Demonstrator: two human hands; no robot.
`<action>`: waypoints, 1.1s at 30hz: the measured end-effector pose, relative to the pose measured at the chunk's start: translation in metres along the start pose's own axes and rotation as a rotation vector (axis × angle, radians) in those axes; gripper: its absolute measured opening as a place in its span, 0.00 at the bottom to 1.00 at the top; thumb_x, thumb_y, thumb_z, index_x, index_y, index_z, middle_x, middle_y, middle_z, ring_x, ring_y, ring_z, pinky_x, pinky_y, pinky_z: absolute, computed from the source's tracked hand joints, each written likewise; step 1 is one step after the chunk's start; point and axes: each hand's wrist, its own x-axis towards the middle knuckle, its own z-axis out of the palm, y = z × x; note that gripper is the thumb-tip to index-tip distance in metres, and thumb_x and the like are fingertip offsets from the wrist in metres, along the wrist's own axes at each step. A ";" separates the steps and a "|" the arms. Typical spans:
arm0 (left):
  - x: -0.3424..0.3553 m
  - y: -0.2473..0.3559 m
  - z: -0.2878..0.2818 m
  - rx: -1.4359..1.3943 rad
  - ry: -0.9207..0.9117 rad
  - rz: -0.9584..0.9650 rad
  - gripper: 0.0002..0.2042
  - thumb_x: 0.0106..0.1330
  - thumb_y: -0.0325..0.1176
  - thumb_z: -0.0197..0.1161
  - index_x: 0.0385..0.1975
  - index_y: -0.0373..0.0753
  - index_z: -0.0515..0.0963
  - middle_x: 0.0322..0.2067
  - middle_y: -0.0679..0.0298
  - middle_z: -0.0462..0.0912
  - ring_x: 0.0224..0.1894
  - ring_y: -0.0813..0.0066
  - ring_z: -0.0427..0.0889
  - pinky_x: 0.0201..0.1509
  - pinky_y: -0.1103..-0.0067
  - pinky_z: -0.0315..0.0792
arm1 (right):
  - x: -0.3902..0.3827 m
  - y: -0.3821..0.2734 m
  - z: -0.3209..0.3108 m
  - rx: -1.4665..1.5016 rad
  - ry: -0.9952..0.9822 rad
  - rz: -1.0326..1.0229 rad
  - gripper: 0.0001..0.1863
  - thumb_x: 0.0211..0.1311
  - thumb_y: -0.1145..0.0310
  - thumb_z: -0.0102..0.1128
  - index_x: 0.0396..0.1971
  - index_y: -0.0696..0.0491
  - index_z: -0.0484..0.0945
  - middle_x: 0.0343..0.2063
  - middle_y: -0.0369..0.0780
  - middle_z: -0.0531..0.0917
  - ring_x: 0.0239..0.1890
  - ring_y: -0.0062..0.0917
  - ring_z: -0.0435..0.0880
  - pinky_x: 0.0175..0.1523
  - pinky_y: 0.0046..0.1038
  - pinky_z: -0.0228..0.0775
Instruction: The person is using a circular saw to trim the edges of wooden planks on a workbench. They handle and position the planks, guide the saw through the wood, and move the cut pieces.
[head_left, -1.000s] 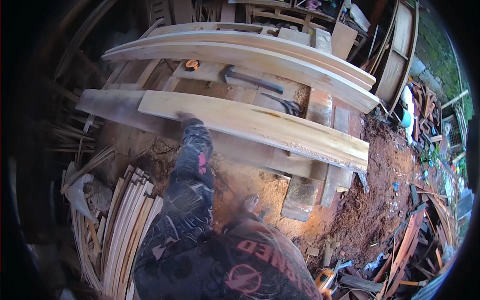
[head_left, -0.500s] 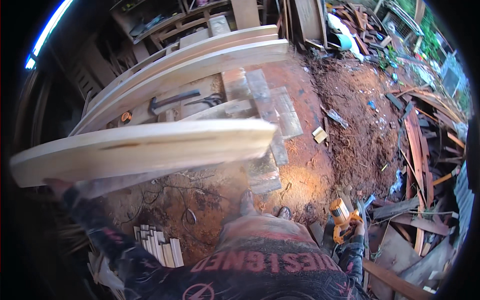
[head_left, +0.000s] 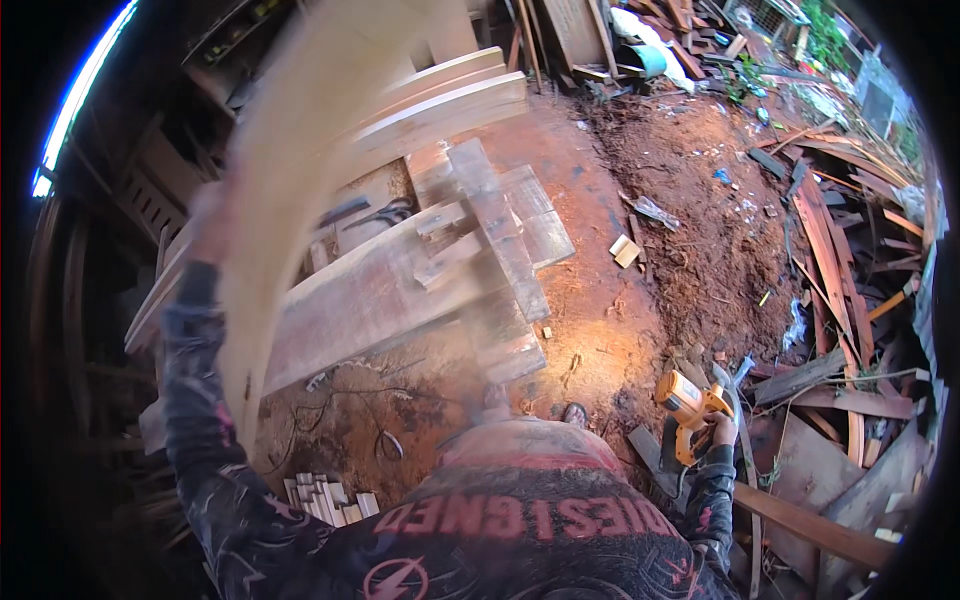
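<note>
On the left, my left hand (head_left: 210, 222) is raised and grips the edge of a long pale wooden plank (head_left: 300, 130). The plank stands steeply tilted and is smeared by motion, as are the fingers. Low on the right, my right hand (head_left: 722, 430) is closed round the handle of a yellow power tool (head_left: 682, 398) with a rounded motor housing. Its exact kind I cannot make out. Beyond the raised plank, a wide board (head_left: 360, 295) lies on the work surface with short wood pieces on and beside it.
More long planks (head_left: 440, 110) lie at the back. Scissors (head_left: 390, 212) rest near a dark tool (head_left: 343, 210), partly hidden. A cable (head_left: 385, 435) loops over the ground, near cut wood strips (head_left: 325, 495). Scrap wood (head_left: 835, 270) heaps up on the right.
My left hand has risen, swinging the plank from nearly level to steeply upright. This uncovers the wide board below. My right hand still holds the power tool low on the right.
</note>
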 end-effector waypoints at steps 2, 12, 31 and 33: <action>0.015 -0.001 0.078 -0.043 -0.198 0.049 0.40 0.71 0.71 0.46 0.34 0.33 0.86 0.26 0.50 0.84 0.30 0.59 0.82 0.42 0.63 0.74 | -0.017 -0.002 -0.007 0.020 0.012 -0.031 0.07 0.50 0.72 0.60 0.28 0.59 0.80 0.15 0.40 0.80 0.12 0.29 0.79 0.19 0.29 0.71; 0.031 0.011 0.290 -0.224 -0.773 0.050 0.49 0.66 0.78 0.44 0.33 0.25 0.86 0.31 0.39 0.86 0.39 0.50 0.87 0.49 0.64 0.77 | -0.117 0.029 -0.031 -0.042 0.161 -0.116 0.13 0.45 0.75 0.59 0.34 0.59 0.83 0.23 0.38 0.82 0.19 0.24 0.80 0.23 0.24 0.71; 0.056 0.029 0.304 -0.305 -0.658 0.053 0.49 0.56 0.73 0.63 0.66 0.34 0.72 0.58 0.37 0.77 0.64 0.46 0.75 0.69 0.61 0.66 | -0.275 -0.225 0.139 -0.044 -0.177 -0.418 0.13 0.50 0.73 0.59 0.36 0.63 0.81 0.22 0.37 0.82 0.16 0.18 0.76 0.23 0.20 0.67; 0.016 0.035 0.272 -0.305 -0.434 0.264 0.51 0.53 0.68 0.71 0.72 0.39 0.66 0.64 0.38 0.71 0.69 0.47 0.69 0.72 0.60 0.62 | -0.286 -0.263 0.157 0.003 -0.245 -0.503 0.13 0.51 0.70 0.59 0.34 0.63 0.81 0.22 0.37 0.81 0.17 0.18 0.76 0.24 0.21 0.66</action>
